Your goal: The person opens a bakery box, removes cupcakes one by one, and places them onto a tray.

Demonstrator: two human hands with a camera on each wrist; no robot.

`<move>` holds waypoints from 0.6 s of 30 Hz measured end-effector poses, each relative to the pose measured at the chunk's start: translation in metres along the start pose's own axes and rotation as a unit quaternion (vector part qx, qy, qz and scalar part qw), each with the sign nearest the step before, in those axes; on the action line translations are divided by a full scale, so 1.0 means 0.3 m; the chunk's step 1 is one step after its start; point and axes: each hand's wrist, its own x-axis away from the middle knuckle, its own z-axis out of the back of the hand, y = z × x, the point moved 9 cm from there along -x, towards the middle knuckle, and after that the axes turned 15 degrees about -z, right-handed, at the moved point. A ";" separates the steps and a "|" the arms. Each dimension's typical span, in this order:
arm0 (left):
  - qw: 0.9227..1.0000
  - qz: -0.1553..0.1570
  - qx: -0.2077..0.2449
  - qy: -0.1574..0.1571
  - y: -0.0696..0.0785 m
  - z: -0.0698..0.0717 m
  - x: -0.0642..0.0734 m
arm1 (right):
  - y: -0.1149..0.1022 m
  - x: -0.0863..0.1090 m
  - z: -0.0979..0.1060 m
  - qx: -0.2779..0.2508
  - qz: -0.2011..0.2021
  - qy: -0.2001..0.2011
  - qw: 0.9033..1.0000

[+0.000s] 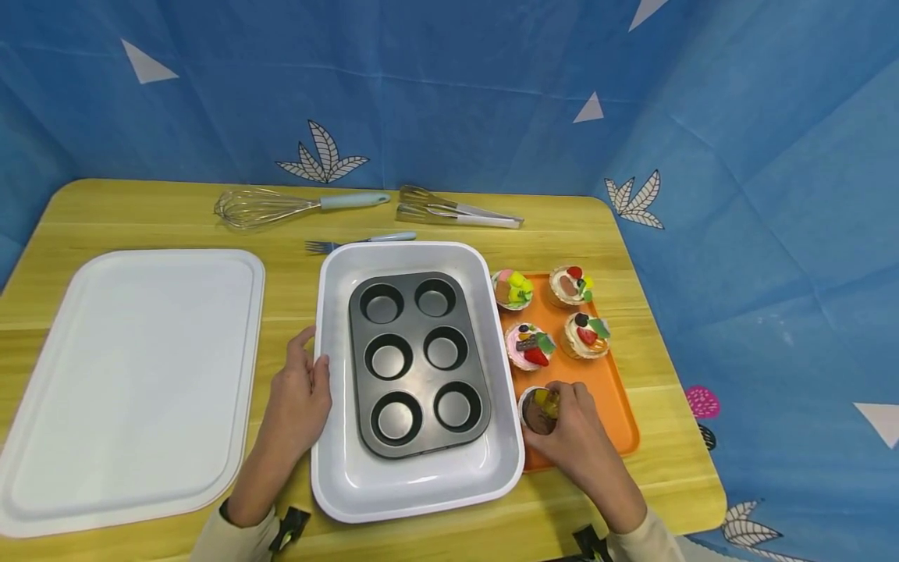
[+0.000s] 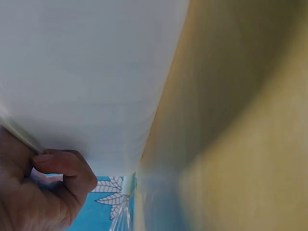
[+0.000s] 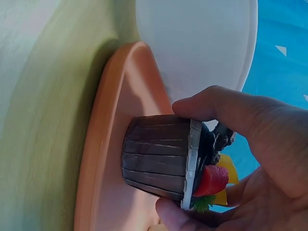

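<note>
My right hand (image 1: 577,429) grips a chocolate cupcake (image 1: 538,412) by its rim, thumb on one side and fingers on the other. Its dark pleated cup (image 3: 156,156), with red and yellow fruit on top, shows close over the orange tray (image 3: 103,144) in the right wrist view. My left hand (image 1: 298,396) holds the left rim of a deep white tub (image 1: 414,499), with curled fingers at the edge in the left wrist view. Inside the tub lies a dark metal muffin pan (image 1: 421,367) with bare cups.
Several decorated cupcakes, among them a pink one (image 1: 528,346), stand on the orange tray right of the tub. A white board (image 1: 133,382) lies at left. Behind the tub are a whisk (image 1: 302,204), a fork (image 1: 358,240) and metal tongs (image 1: 460,212).
</note>
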 end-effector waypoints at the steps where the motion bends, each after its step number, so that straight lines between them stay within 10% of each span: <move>1: 1.000 0.001 0.000 0.000 0.000 -0.001 0.000 | 0.000 0.001 0.001 0.001 0.000 0.004 1.000; 11: 1.000 0.010 0.001 -0.014 -0.008 -0.011 0.001 | 0.008 0.019 -0.004 0.023 -0.015 0.013 1.000; 18: 0.998 0.023 -0.003 -0.050 -0.030 -0.014 0.020 | 0.017 0.026 0.046 0.063 -0.048 -0.081 0.994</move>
